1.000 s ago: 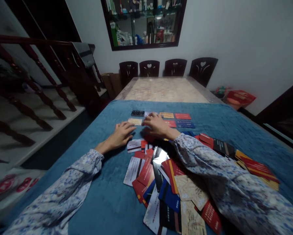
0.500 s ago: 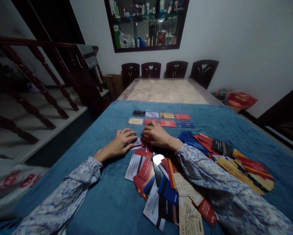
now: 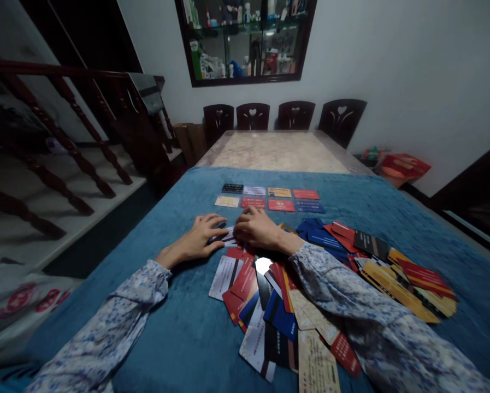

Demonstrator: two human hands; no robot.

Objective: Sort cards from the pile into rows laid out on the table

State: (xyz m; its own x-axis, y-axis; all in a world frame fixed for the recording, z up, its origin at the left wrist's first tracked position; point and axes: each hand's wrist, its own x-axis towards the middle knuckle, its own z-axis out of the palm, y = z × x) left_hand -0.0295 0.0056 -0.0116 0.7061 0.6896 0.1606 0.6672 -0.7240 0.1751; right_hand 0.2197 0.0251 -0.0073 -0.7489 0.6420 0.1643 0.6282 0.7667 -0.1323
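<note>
My left hand [image 3: 200, 237] and my right hand [image 3: 256, 228] meet at the far edge of a heap of plastic cards [image 3: 277, 295] spread on a blue cloth [image 3: 179, 338]. Both pinch the same whitish card [image 3: 227, 237] from either side, fingers curled on its edges. Beyond the hands lie two neat rows of cards: a black card [image 3: 232, 188], a pale card [image 3: 254, 190], a yellow card [image 3: 279, 192] and a red card [image 3: 306, 194] behind; a cream card [image 3: 226, 201], two red cards [image 3: 253, 202] and a blue card [image 3: 310, 207] in front.
More loose cards [image 3: 396, 273] trail to the right of my right sleeve. Past the cloth the bare marble tabletop [image 3: 277, 150] runs to several dark chairs [image 3: 251, 115] at the wall. A wooden stair rail [image 3: 64, 125] stands to the left; red bags [image 3: 404, 164] sit on the floor at right.
Both hands have drawn back from the laid-out rows to the near heap and closed on a whitish card. A red card now shows in the front row where my right hand was.
</note>
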